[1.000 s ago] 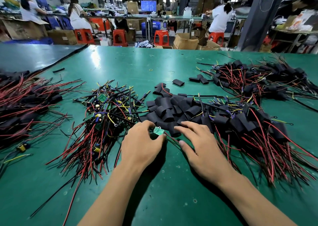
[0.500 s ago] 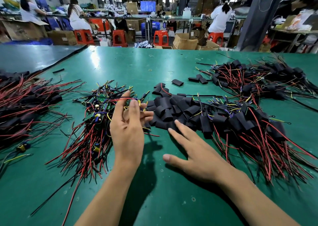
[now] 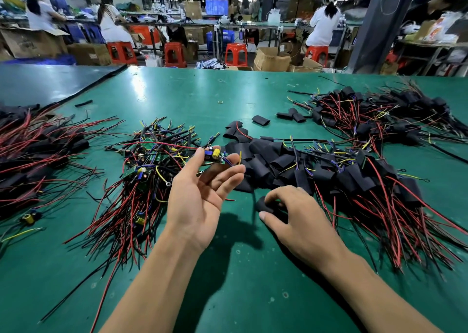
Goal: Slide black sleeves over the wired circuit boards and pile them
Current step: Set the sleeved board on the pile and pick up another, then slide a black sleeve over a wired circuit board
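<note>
Left hand (image 3: pixel 200 198) pinches circuit board (image 3: pixel 215 155), just left of sleeve pile (image 3: pixel 268 160) | right hand (image 3: pixel 301 221) grips black sleeve (image 3: pixel 263 205), at the sleeve pile's near edge

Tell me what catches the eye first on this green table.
Tangled heaps of red and black wires cover the green table. At centre, the left hand holds up a wired circuit board at its fingertips, while the right hand pinches a black sleeve beside the sleeve heap.

No legible text; print on the cardboard boxes (image 3: pixel 33 45) too blurred.
</note>
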The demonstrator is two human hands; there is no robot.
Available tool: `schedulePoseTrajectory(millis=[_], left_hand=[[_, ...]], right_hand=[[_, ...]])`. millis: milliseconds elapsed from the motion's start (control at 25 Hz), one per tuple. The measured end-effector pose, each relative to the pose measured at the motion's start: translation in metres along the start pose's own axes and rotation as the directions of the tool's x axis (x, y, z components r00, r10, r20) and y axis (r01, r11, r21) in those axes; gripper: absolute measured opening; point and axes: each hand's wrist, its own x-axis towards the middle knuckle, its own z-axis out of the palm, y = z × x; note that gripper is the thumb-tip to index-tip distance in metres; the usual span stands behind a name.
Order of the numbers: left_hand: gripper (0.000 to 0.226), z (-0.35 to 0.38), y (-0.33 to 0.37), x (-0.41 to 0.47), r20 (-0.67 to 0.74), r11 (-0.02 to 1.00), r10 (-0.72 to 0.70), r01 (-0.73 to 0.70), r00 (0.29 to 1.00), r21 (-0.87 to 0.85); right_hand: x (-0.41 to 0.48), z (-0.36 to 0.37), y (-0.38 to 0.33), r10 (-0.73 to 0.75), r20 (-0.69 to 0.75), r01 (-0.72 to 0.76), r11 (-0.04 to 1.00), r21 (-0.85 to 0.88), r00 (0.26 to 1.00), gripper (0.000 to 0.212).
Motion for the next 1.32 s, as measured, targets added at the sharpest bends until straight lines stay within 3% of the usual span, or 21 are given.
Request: schedulePoseTrajectory(millis=[120,280,360,440,520,640,760,920,1080,1240,1320], left_hand=[[0.033,0.001,0.005,-0.001,0.000,1.000,-0.002,0.002,1.000,-0.021],[0.034,-0.005,0.003,0.006,-0.060,0.999,0.033,-0.032,0.998,0.017],[0.026,-0.011,0.000,0.011,-0.103,0.975,0.146,-0.125,0.984,0.186],[0.012,-0.018,-0.005,0.014,-0.111,0.883,0.277,-0.207,0.954,0.422],[0.024,-0.026,-0.011,0.016,-0.110,0.752,0.348,-0.207,0.931,0.626],[0.029,-0.033,-0.013,0.017,-0.125,0.652,0.379,-0.169,0.917,0.739],[0.026,-0.033,-0.010,0.017,-0.139,0.720,0.361,-0.181,0.922,0.669],[0.025,-0.026,-0.003,0.017,-0.172,0.862,0.322,-0.213,0.931,0.460],[0.026,-0.027,0.004,0.018,-0.184,0.852,0.382,-0.268,0.906,0.449],[0.028,-0.029,0.002,0.019,-0.156,0.846,0.382,-0.276,0.911,0.457],[0.029,-0.030,0.002,0.020,-0.155,0.849,0.378,-0.274,0.913,0.453]], right_hand=[[-0.003,-0.002,0.004,0.062,0.019,-0.061,0.996,-0.071,0.998,0.036],[-0.002,-0.006,0.004,0.058,0.018,-0.057,0.997,-0.042,0.998,0.029],[-0.003,-0.006,0.003,0.062,0.014,-0.062,0.998,-0.031,0.998,0.024],[-0.003,-0.005,0.002,0.102,-0.023,-0.102,0.994,0.028,0.994,0.018],[-0.002,-0.005,0.001,0.177,-0.074,-0.162,0.972,0.172,0.981,0.014],[-0.002,-0.009,0.000,0.225,-0.150,-0.172,0.938,0.299,0.963,0.018],[0.001,-0.010,-0.001,0.331,-0.106,-0.241,0.838,0.489,0.938,0.020],[0.006,-0.011,-0.001,0.501,0.004,-0.335,0.573,0.748,0.865,0.014],[0.007,-0.015,-0.002,0.490,0.023,-0.287,0.472,0.834,0.872,0.016],[0.008,-0.017,-0.004,0.487,0.041,-0.254,0.379,0.890,0.872,0.033],[0.009,-0.018,-0.004,0.491,0.024,-0.235,0.374,0.897,0.871,0.028]])
